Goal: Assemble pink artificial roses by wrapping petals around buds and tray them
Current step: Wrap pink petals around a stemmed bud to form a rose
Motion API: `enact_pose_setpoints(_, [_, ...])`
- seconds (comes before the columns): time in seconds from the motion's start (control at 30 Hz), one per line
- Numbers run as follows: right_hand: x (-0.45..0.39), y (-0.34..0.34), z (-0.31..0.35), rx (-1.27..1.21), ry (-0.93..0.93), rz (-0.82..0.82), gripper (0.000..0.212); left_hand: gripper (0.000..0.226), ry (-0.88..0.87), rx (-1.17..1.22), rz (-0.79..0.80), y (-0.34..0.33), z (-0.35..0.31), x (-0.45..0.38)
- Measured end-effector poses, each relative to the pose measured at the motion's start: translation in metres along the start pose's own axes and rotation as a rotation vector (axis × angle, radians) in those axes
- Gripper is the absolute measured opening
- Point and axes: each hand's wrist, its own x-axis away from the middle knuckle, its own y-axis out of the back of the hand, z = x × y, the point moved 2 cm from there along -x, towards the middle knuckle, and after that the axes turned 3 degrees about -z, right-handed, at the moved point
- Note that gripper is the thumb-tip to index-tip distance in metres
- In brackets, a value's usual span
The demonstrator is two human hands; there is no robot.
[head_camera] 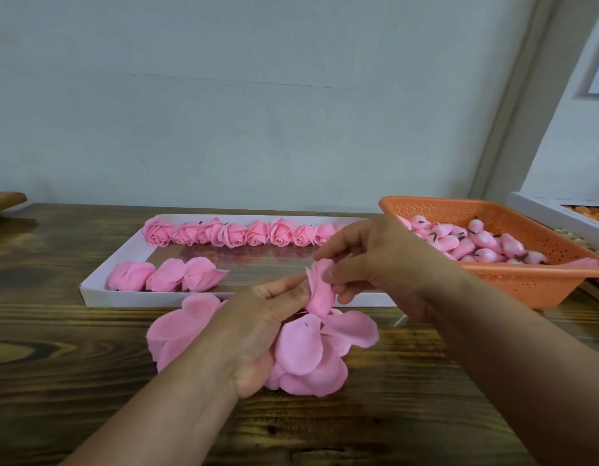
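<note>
nine roses [239, 233] (one row), three petal bundles [165, 274]

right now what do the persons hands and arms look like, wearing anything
Both are bare. The left hand and right hand show no gloves, rings or bracelets, and no watch on either wrist. Both forearms are uncovered to the bottom edge of the picture, with no sleeve in view. The nails on the visible fingers look short and unpainted.

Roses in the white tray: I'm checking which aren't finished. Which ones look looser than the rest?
The three in the near row at the tray's left end: broad, loose petals, no tight spiral. The far row of roses shows neatly wound centres.
</note>
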Motion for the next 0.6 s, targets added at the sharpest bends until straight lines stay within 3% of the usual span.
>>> enact_pose_setpoints(0.17, [-0.0034,-0.0021,0.0007,0.186,0.107,-0.071,0.017,0.044,-0.006,0.022,-0.026,-0.0019,-0.0004,0.0004])
enact_pose_setpoints(0.43, [-0.0063,-0.0045,0.005,0.165,0.121,-0.087,0.018,0.05,0.04,0.021,-0.008,-0.0003,-0.0034,-0.0027])
enact_pose_setpoints(0.5, [-0.0053,-0.0067,0.0068,0.143,0.156,-0.113,0.02,0.043,0.037,0.039,0.016,-0.0012,-0.0064,-0.0054])
enact_pose_setpoints(0.6, [-0.0025,-0.0105,0.005,0.197,0.224,-0.197,0.027,0.015,0.049,0.021,0.064,-0.0028,-0.0084,-0.008])
